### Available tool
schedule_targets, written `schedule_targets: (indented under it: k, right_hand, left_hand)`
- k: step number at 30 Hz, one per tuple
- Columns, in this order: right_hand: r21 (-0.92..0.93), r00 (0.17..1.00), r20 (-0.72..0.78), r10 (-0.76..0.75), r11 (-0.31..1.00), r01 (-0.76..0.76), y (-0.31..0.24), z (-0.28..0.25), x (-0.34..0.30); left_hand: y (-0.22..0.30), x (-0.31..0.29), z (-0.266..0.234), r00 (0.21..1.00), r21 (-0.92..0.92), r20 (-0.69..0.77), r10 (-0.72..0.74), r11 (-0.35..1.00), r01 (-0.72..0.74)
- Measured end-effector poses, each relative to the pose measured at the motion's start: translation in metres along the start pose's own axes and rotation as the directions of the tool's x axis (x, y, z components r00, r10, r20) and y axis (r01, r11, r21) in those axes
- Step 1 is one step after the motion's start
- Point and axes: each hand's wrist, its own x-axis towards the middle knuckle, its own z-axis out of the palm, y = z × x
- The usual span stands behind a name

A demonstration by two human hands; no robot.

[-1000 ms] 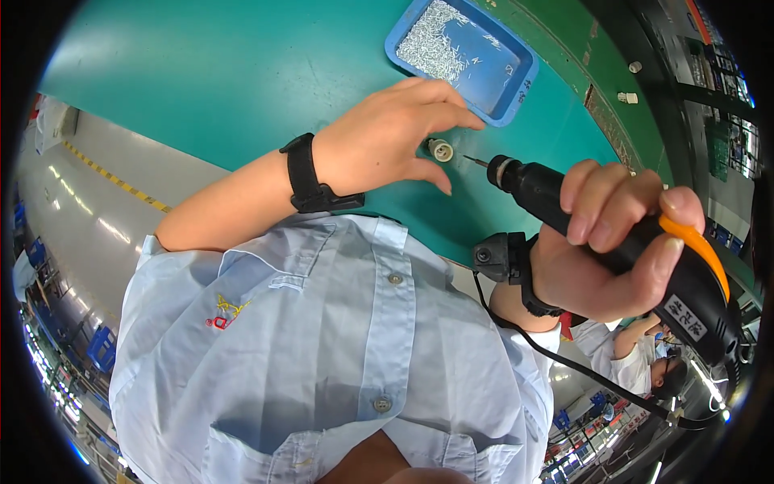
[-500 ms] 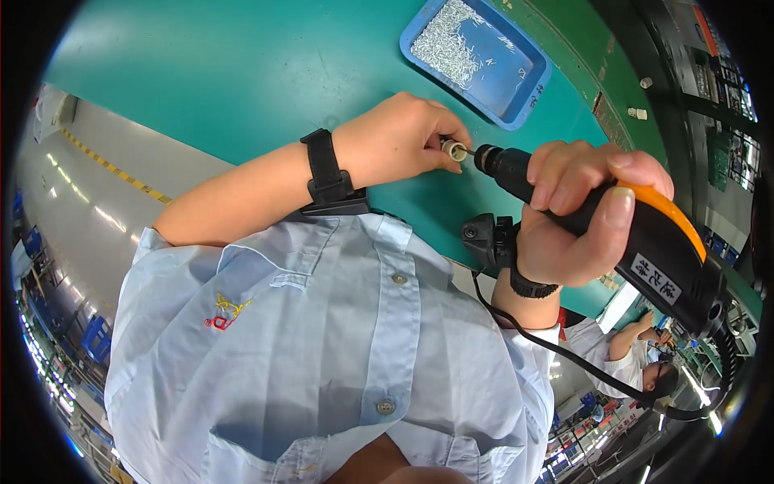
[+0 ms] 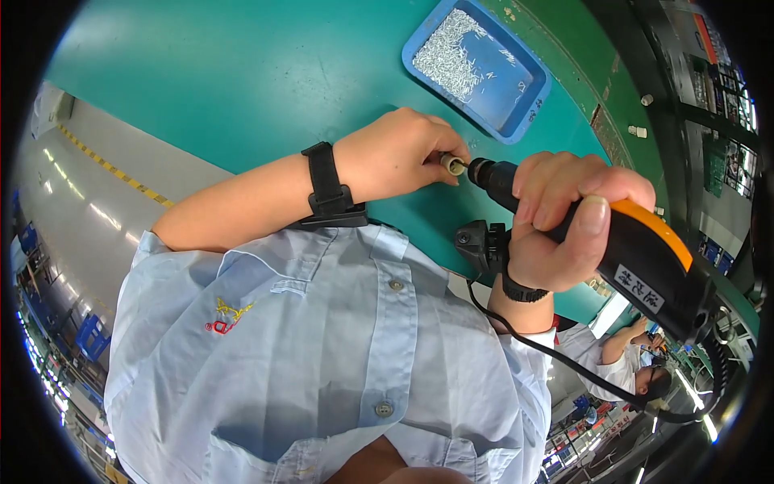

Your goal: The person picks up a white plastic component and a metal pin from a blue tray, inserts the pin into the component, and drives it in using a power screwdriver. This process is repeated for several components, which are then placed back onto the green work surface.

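Between the thumb and fingers of my left hand (image 3: 403,153) is a small cream hollow cylinder (image 3: 456,166), its open end facing right. My right hand (image 3: 560,218) is wrapped round a black electric screwdriver (image 3: 649,270) with an orange stripe. The screwdriver's nose points left, and its thin bit reaches into the mouth of the cylinder. How deep the bit sits is hidden. Beyond both hands, a blue tray (image 3: 509,121) holds a heap of small silvery screws or pins (image 3: 448,60), too small to tell which.
The hands are over a green worktop (image 3: 242,89). A black cable (image 3: 564,359) hangs in front of my right forearm, which carries a small black camera (image 3: 479,242). A few pale cylinders (image 3: 637,131) lie at the far right. Another person (image 3: 625,367) works at lower right.
My right hand and the screwdriver have moved left and slightly down. The bit is now closer into the cylinder's mouth. My left hand sits slightly lower in the picture.
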Motion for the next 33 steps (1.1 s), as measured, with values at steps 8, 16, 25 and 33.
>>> schedule_targets:
  k: [8, 16, 25, 33]
  right_hand:
    - [0.146, 0.985, -0.091, -0.147, 0.976, 0.159, -0.025, -0.027, 0.022]
    - [-0.027, 0.952, -0.304, -0.031, 0.999, 0.023, 0.041, -0.022, 0.043]
    - [0.185, 0.992, 0.017, -0.129, 0.975, 0.123, -0.03, -0.025, 0.023]
    - [0.207, 0.995, 0.027, -0.097, 0.974, 0.089, -0.043, -0.017, 0.011]
  left_hand:
    - [0.001, -0.007, 0.004, 0.997, 0.051, 0.005, 0.073, 0.996, -0.073]
    - [0.017, -0.001, -0.011, 1.0, -0.001, -0.003, -0.023, 1.0, 0.023]
    - [0.023, 0.013, -0.013, 0.864, 0.421, -0.254, 0.435, 0.854, -0.306]
    - [0.023, 0.005, -0.015, 0.913, 0.264, -0.221, 0.343, 0.922, -0.283]
